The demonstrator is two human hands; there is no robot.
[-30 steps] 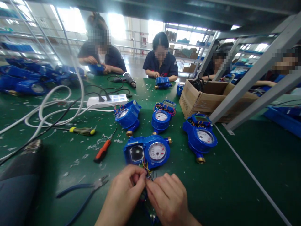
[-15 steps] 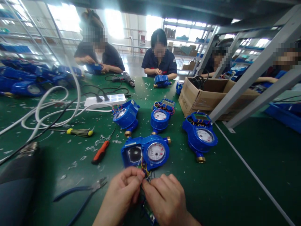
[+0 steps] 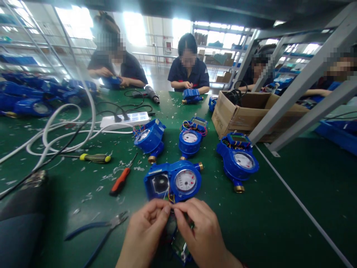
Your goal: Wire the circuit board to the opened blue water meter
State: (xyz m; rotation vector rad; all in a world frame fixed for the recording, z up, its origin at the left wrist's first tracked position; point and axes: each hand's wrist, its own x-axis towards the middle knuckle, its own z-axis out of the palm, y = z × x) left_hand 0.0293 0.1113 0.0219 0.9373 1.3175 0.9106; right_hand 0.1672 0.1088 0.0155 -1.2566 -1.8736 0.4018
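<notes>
My left hand [image 3: 146, 232] and right hand [image 3: 202, 234] pinch the coloured wires [image 3: 170, 198] above a small circuit board [image 3: 180, 243], just in front of the open blue meter [image 3: 173, 181]. That meter's left compartment lies uncovered, so closing up remains. Farther along the surface [image 3: 267, 230], three meters [image 3: 189, 139] show loose wiring too.

Light: bright, from blown-out rear windows [image 3: 75, 22] | Glare: upper left | Distortion: wide-angle bending at edges | Blur: lower-left corner, faces pixelated
</notes>
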